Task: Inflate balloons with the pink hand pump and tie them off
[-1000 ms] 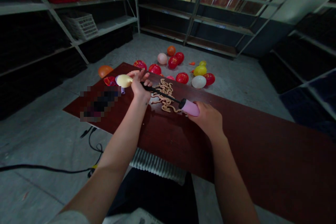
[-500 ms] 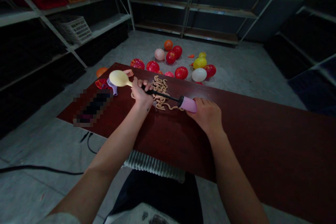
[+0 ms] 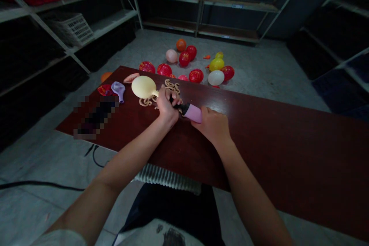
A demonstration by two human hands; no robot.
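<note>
My left hand (image 3: 168,103) is closed around the neck of a pale yellow balloon (image 3: 143,87) and the black nozzle end of a balloon pump. The balloon is partly filled and points to the left. My right hand (image 3: 212,125) grips the pink barrel of the balloon pump (image 3: 193,113), which is pushed in close to my left hand. Beneath the pump lies a pile of tan cord (image 3: 172,85), partly hidden by my left hand. Left of the balloon lie a limp lilac balloon (image 3: 118,90), a limp red balloon (image 3: 105,90) and a flat salmon-pink balloon (image 3: 131,78).
A blurred-out dark object (image 3: 96,117) lies on the left of the brown table (image 3: 273,142). Beyond the table several inflated balloons, including a white one (image 3: 216,78), rest on the floor. Metal shelves (image 3: 236,5) stand behind; a white basket (image 3: 77,30) sits on the left shelf.
The pump has been pressed together: its black rod was showing between my hands and is now mostly hidden. My hands are closer, and the yellow balloon looks larger and further right.
</note>
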